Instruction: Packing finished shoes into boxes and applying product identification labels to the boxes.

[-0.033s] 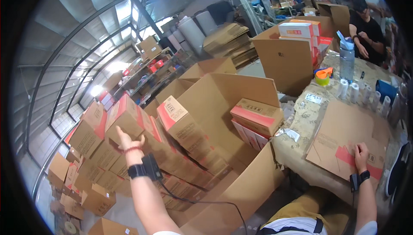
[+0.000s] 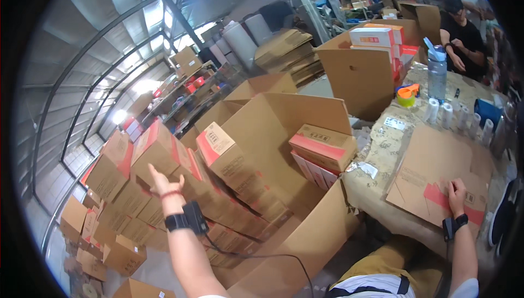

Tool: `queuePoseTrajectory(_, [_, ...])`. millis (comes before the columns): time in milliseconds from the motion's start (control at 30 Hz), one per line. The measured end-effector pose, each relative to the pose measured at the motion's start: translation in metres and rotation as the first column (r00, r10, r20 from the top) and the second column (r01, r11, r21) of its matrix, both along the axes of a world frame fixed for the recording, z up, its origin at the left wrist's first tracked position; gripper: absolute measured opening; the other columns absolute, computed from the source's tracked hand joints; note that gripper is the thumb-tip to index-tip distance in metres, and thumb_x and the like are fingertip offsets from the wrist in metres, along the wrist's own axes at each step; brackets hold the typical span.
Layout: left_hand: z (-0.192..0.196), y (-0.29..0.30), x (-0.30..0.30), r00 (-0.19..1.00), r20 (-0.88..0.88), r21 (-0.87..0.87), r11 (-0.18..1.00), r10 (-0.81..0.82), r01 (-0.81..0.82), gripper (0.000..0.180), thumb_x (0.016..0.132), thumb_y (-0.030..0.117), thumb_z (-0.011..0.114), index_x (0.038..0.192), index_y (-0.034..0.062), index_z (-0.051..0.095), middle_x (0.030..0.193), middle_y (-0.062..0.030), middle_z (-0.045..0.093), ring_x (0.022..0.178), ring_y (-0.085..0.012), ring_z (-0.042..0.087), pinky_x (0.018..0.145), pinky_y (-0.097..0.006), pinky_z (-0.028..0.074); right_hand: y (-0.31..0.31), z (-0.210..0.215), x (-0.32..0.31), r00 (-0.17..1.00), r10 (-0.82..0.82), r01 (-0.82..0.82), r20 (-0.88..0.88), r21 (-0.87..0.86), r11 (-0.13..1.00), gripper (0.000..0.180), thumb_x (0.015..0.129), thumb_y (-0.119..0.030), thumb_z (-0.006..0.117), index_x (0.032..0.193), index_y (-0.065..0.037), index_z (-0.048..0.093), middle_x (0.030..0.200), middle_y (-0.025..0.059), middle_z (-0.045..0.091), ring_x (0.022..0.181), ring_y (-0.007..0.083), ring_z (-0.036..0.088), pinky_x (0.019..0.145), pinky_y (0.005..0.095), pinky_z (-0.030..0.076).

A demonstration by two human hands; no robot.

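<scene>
Nothing has moved since earlier | left hand open, fingers spread, touching red-and-brown carton in stack | right hand flat on flattened cardboard on table

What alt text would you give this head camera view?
The left hand reaches toward stacked brown cardboard boxes with red stripes, while the right hand rests on a flattened brown cardboard sheet on a cluttered table.

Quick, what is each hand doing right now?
Left hand: open, reaching at a red-striped carton.
Right hand: open, flat on flattened cardboard.
</scene>
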State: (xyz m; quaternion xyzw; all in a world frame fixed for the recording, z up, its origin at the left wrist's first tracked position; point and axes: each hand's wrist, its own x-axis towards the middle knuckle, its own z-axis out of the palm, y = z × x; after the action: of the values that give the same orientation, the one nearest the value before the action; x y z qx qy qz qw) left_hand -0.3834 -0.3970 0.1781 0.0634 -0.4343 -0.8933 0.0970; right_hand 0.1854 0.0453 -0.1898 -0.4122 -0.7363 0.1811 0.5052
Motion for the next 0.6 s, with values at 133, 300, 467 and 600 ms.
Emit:
queuePoseTrajectory(133, [-0.127,0.051,0.055,0.930,-0.367,-0.417,0.894,-0.002,-0.163,0.051,0.089,0.023,0.056,0.130,0.0097,0.030,0.126,-0.0114,0.040,0.107,-0.0193,0.044,0.090,-0.038,0.040,0.006,-0.004,0.009,0.994,-0.015,0.009,-0.112,-0.058,0.998,0.012,0.082,-0.009,0.058,0.079,0.002,0.060,0.067,0.0091,0.056,0.063,0.0168,0.052,0.058,0.0295,0.041])
queuePoseTrajectory(300, [-0.350,0.096,0.168,0.227,0.262,-0.963,-0.239,-0.938,0.125,0.031,0.081,0.017,0.065,0.107,0.0009,0.059,0.103,-0.0148,0.061,0.097,-0.0264,0.059,0.083,-0.037,0.047,0.004,0.009,0.018,0.889,0.019,-0.203,-0.458,-0.354,0.913,0.017,0.087,-0.012,0.057,0.075,0.000,0.062,0.070,0.0020,0.058,0.064,0.0106,0.052,0.058,0.0246,0.042])
queuePoseTrajectory(467, [-0.400,0.154,0.296,-0.125,0.561,-0.822,-0.533,-0.818,-0.199,0.048,0.081,0.046,0.060,0.118,0.0161,0.057,0.115,-0.0092,0.058,0.107,-0.0289,0.055,0.088,-0.039,0.047,-0.107,0.058,0.058,0.845,0.527,-0.508,0.089,-0.170,0.844,0.011,0.079,-0.012,0.065,0.074,-0.002,0.063,0.076,0.0089,0.061,0.070,0.0195,0.059,0.065,0.0325,0.047])
queuePoseTrajectory(600, [-0.452,0.167,0.321,-0.183,0.582,-0.799,-0.517,-0.792,-0.306,0.044,0.078,0.041,0.064,0.106,0.0079,0.059,0.102,-0.0154,0.061,0.099,-0.0342,0.057,0.081,-0.042,0.047,-0.206,0.003,0.108,0.728,0.524,-0.134,0.442,-0.657,0.741,0.035,0.081,-0.038,0.061,0.105,-0.012,0.063,0.095,0.0106,0.063,0.093,0.0291,0.060,0.078,0.0404,0.049])
